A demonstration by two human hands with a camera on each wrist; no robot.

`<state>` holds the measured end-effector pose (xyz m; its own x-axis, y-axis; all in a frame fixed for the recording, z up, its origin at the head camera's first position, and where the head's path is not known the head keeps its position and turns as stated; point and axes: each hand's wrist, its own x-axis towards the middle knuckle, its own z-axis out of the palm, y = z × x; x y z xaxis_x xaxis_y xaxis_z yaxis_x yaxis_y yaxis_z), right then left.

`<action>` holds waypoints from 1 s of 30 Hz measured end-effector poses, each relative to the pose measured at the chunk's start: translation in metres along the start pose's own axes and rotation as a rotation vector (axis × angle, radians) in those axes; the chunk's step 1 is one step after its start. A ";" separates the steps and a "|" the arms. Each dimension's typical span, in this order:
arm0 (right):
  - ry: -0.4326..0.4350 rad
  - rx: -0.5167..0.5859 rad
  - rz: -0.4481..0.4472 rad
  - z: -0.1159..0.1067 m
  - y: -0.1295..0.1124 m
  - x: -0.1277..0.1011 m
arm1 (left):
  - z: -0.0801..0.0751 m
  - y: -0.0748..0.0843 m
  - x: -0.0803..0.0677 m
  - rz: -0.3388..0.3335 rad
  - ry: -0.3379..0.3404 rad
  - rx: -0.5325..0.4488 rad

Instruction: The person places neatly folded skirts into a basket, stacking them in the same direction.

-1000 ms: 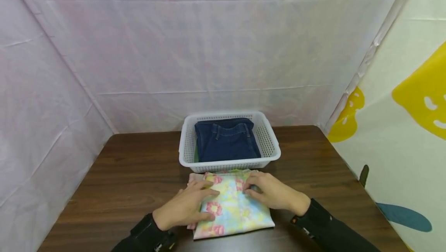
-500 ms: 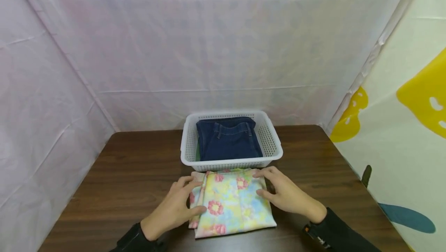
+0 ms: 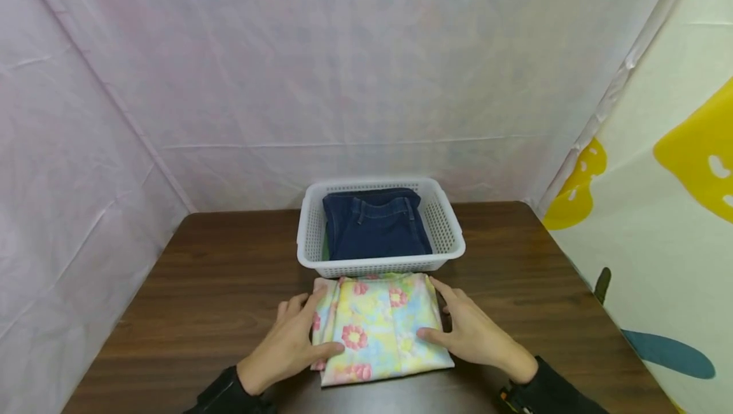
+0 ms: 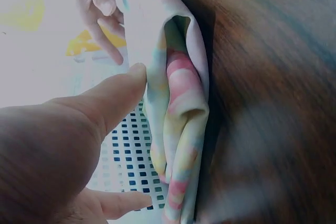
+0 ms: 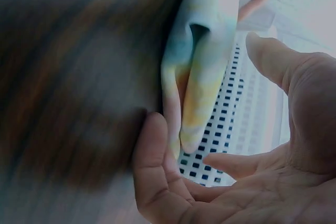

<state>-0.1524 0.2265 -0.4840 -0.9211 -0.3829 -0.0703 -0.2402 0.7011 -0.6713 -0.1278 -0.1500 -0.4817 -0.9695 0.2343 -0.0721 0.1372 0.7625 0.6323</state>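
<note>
A folded cloth (image 3: 372, 331) with pink flowers on yellow and light blue lies on the table, in front of the basket. My left hand (image 3: 292, 344) is at its left side, thumb over the top face and fingers by the left edge. In the left wrist view the thumb (image 4: 118, 95) reaches the cloth's upper layer, above its stacked folds. At the right side is my right hand (image 3: 478, 331). Its thumb (image 5: 268, 59) stands apart from the cloth in the right wrist view, while bent fingers (image 5: 152, 153) lie by the lower edge, near the tabletop.
Behind the cloth stands a white perforated basket (image 3: 452, 223) holding folded dark blue jeans (image 3: 378, 226) and a bit of something green under them. The brown wooden table (image 3: 217, 274) meets a pale fabric wall (image 3: 343, 83) at the back.
Both hands have moved from the cloth's top face out to its left and right sides. The right hand has also slid toward the near side. The cloth stays in nearly the same place.
</note>
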 end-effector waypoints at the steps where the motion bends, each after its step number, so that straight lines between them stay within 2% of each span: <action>1: 0.007 -0.008 -0.006 0.002 -0.001 0.001 | 0.001 0.000 0.001 0.010 0.001 -0.010; 8: 0.015 -0.069 -0.081 0.009 -0.004 0.008 | 0.006 0.002 0.006 0.062 -0.016 -0.042; 15: 0.040 -0.039 -0.050 0.016 -0.010 0.014 | 0.012 0.011 0.013 0.062 -0.030 -0.035; 22: 0.080 -0.026 -0.023 0.028 -0.020 0.023 | 0.018 0.021 0.019 0.056 -0.079 -0.105; 25: 0.093 -0.028 -0.033 0.031 -0.024 0.026 | 0.021 0.023 0.022 0.071 -0.088 -0.112; 30: 0.063 -0.036 -0.109 0.033 -0.026 0.031 | 0.023 0.025 0.026 0.143 -0.076 -0.086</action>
<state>-0.1646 0.1767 -0.4926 -0.9062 -0.4200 0.0485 -0.3495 0.6795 -0.6451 -0.1447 -0.1111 -0.4859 -0.9227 0.3842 -0.0332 0.2513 0.6643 0.7040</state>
